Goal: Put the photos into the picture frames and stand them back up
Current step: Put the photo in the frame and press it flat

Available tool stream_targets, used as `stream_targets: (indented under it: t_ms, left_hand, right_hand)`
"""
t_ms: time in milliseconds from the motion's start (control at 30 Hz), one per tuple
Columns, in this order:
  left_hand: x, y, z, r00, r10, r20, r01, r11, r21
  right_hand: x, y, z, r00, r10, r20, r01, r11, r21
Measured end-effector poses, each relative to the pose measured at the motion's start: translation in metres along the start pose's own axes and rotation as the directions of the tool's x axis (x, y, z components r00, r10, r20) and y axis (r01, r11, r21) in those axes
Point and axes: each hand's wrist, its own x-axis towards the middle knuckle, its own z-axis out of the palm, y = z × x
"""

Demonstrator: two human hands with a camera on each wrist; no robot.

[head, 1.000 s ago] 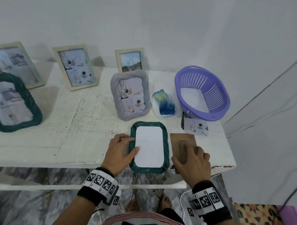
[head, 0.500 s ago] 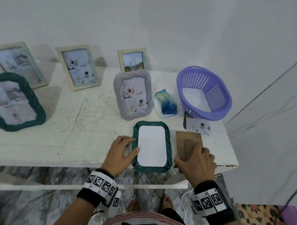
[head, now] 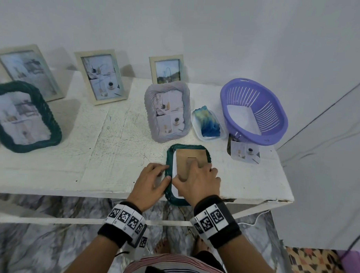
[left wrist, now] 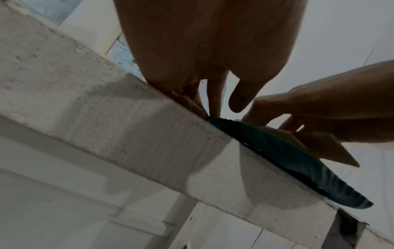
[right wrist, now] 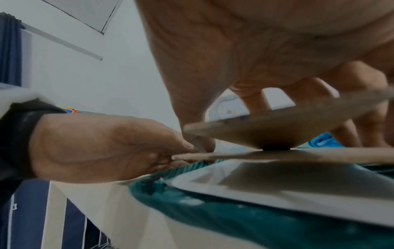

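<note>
A small green wicker-look frame (head: 169, 156) lies face down at the table's front edge, overhanging it slightly. A photo (head: 174, 171) rests in it with its white back up. My right hand (head: 192, 173) grips the brown backing board (head: 191, 157) and holds it tilted over the photo, shifted a little right of the opening. In the right wrist view the board (right wrist: 277, 155) hovers just above the photo (right wrist: 298, 185), its stand flap raised. My left hand (head: 166, 172) rests on the frame's left rim, fingers fairly straight. A loose photo (head: 244, 154) lies under the purple basket's edge.
A grey frame (head: 168, 111) stands just behind the green one. To its right are a clear tray with a blue-green block (head: 208, 125) and a purple basket (head: 255, 110) holding white sheets. A large green frame (head: 22, 118) and three pale frames stand at left and back.
My right hand has picked the backing board up from the table right of the frame and carried it left over the photo. The left hand has stayed at the frame's left rim.
</note>
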Motion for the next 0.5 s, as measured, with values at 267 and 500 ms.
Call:
stream_targets:
  t_ms: [267,500]
  left_hand:
    - [-0.001,-0.003,0.003,0.998,0.061,0.024,-0.062,0.997,0.052]
    - [0.0,-0.002,0.004,0.997,0.072,0.028,-0.075,0.993,0.093]
  right_hand:
    - [0.001,-0.005,0.01,0.998,-0.024,-0.051,0.022,0.998,-0.051]
    - [-0.002,0.001,0.013,0.992,-0.074,-0.099,0.076,0.997,0.021]
